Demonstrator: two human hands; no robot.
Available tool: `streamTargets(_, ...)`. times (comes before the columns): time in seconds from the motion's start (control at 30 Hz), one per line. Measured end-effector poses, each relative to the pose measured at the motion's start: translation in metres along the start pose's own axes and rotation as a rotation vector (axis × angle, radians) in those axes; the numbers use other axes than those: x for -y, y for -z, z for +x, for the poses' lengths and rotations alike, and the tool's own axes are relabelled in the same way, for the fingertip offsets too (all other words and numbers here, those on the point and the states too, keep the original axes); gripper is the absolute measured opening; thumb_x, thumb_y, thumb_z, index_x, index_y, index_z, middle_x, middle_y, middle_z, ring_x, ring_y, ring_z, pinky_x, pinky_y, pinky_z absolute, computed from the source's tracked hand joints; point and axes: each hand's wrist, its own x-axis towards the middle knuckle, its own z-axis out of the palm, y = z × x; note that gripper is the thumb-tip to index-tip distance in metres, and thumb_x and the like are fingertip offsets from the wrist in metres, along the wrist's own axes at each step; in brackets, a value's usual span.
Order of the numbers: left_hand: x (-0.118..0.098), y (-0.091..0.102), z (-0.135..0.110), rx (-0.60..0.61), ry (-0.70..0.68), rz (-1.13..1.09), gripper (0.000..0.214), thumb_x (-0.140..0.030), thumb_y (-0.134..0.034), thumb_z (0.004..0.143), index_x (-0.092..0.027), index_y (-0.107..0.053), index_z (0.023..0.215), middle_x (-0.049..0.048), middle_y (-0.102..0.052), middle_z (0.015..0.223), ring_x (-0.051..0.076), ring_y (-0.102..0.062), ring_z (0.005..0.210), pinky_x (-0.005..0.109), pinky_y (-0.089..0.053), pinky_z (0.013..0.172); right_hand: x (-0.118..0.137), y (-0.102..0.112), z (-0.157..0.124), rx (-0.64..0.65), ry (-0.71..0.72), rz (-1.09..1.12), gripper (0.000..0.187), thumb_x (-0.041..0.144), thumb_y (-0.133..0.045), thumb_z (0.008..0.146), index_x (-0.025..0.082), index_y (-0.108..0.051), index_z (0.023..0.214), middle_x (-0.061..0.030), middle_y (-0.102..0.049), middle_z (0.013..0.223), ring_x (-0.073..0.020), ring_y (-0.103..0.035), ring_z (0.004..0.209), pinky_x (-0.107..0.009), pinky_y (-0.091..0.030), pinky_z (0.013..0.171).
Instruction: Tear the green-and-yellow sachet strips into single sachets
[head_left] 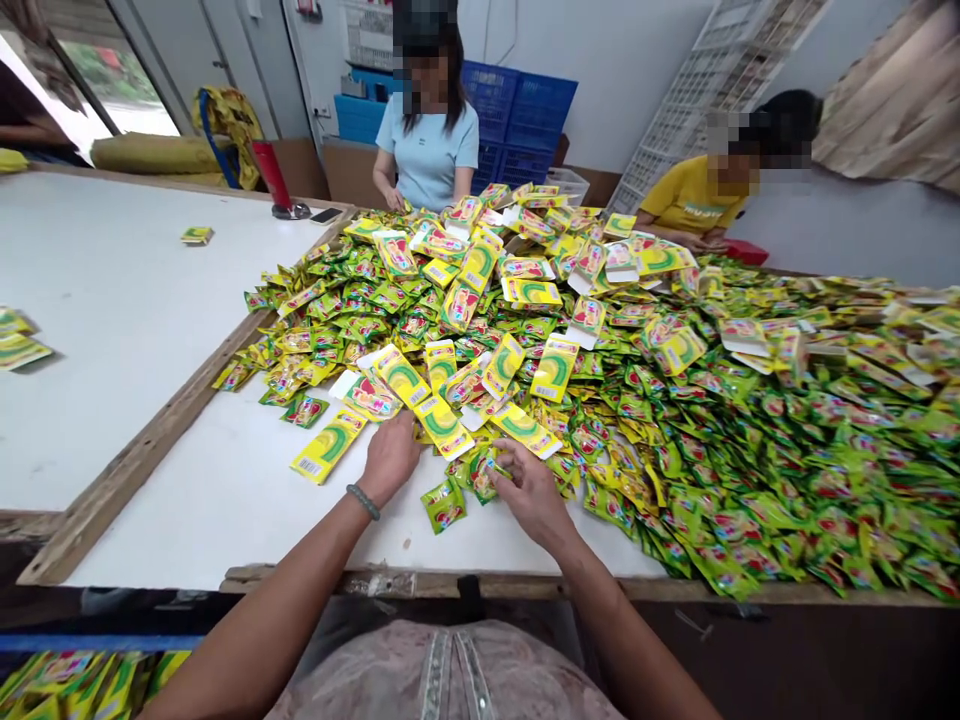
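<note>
This is a packing workshop: a long white counter (135, 330) heaped with sachets (675, 420) and cartons (555, 368), stacked blue crates (517, 120) behind, and workers (427, 150) alongside.

A white wooden-framed table (225, 520) carries a heap of green-and-yellow foil sachets (675, 420) and printed yellow cards (525, 430).

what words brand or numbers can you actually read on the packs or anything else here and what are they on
No text can be read for certain.
Yellow-and-green packaging cards: printing too small and blurred to read.
Barcode on a card: digits unreadable.
Green foil sachets: printing too small to read.
Yellow T-shirt on a co-worker: chest lettering too blurred to read.
</note>
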Motion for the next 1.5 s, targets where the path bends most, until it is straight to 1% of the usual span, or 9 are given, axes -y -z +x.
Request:
streamTargets(0.17,0.003,0.0,0.004,-0.065,-0.182,-0.046,0.035,-0.023,-0.058,0.074,-0.015,-0.058,0.108,0.0136,-0.059,0.113,0.028,-0.05,0.108,0.037,-0.038,0.091,0.009,-0.005,0.003,0.059,-0.039,0.141,0.015,0.029,-0.06,0.077,0.018,-0.055,0.087,0.0008,-0.056,0.072,-0.0136,-0.055,0.067,-0.025,-0.044,0.061)
streamTargets(0.27,-0.003,-0.002,0.012,-0.018,-0.251,-0.105,0.032,-0.014,-0.056,0.071,-0.014,-0.061,0.103,0.0147,-0.06,0.113,0.028,-0.048,0.112,0.038,-0.034,0.097,0.012,-0.016,0.013,0.054,-0.031,0.143,0.015,0.03,-0.06,0.076,0.019,-0.052,0.082,0.0027,-0.053,0.066,-0.0122,-0.052,0.06,-0.025,-0.041,0.057)
streamTargets(0.43,-0.001,0.004,0.016,0.01,-0.16,-0.236,0.022,-0.017,-0.044,0.083,-0.018,-0.061,0.097,0.0096,-0.068,0.085,0.024,-0.062,0.086,0.034,-0.044,0.078,0.012,-0.026,0.024,0.048,-0.062,0.246,0.019,0.033,-0.063,0.073,0.018,-0.053,0.081,0.0009,-0.056,0.068,-0.0139,-0.055,0.064,-0.027,-0.044,0.06)
streamTargets(0.6,0.013,0.012,-0.009,0.276,0.148,-1.085,0.037,-0.04,-0.059,0.078,-0.016,-0.05,0.105,0.0028,-0.066,0.064,0.018,-0.064,0.057,0.027,-0.047,0.055,0.014,-0.021,0.025,0.078,-0.165,0.44,0.025,0.036,-0.068,0.07,0.018,-0.058,0.084,-0.0027,-0.064,0.077,-0.0154,-0.059,0.07,-0.027,-0.046,0.061)
streamTargets(0.73,0.017,0.004,-0.023,0.389,0.191,-1.336,0.037,-0.039,-0.07,0.069,-0.014,-0.052,0.09,0.0007,-0.064,0.057,0.012,-0.06,0.049,0.021,-0.045,0.051,0.014,-0.029,0.028,0.13,-0.166,0.428,0.029,0.039,-0.068,0.069,0.017,-0.061,0.086,-0.0036,-0.065,0.077,-0.0157,-0.06,0.07,-0.027,-0.046,0.06)
streamTargets(0.93,0.013,-0.002,-0.028,0.432,0.155,-1.494,0.033,-0.032,-0.071,0.066,-0.015,-0.057,0.09,0.0041,-0.068,0.082,0.016,-0.066,0.066,0.027,-0.051,0.065,0.013,-0.043,0.031,0.14,-0.191,0.371,0.027,0.04,-0.067,0.069,0.018,-0.059,0.081,-0.0016,-0.064,0.07,-0.0137,-0.056,0.059,-0.025,-0.043,0.053)
streamTargets(1.17,0.013,0.003,-0.028,0.414,0.068,-1.359,0.022,-0.029,-0.065,0.068,-0.015,-0.057,0.083,-0.0017,-0.06,0.065,0.011,-0.055,0.053,0.023,-0.044,0.055,0.018,-0.033,0.036,0.177,-0.069,0.276,0.02,0.034,-0.06,0.076,0.019,-0.059,0.089,-0.0021,-0.062,0.078,-0.0154,-0.058,0.072,-0.029,-0.047,0.069)
streamTargets(1.33,0.016,0.004,-0.029,0.429,0.029,-1.373,0.013,-0.018,-0.055,0.068,-0.014,-0.058,0.08,-0.002,-0.055,0.064,0.01,-0.051,0.053,0.022,-0.04,0.055,0.015,-0.03,0.041,0.282,0.013,0.074,0.012,0.028,-0.055,0.08,0.018,-0.059,0.084,0.001,-0.056,0.07,-0.0127,-0.051,0.064,-0.024,-0.043,0.061)
streamTargets(1.5,0.016,0.003,-0.028,0.445,-0.042,-1.33,0.018,-0.031,-0.06,0.074,-0.015,-0.057,0.08,-0.0016,-0.053,0.067,0.01,-0.047,0.056,0.021,-0.039,0.053,0.014,-0.035,0.037,0.264,0.036,0.034,0.014,0.028,-0.054,0.081,0.019,-0.062,0.087,0.0008,-0.057,0.07,-0.0129,-0.051,0.065,-0.024,-0.042,0.06)
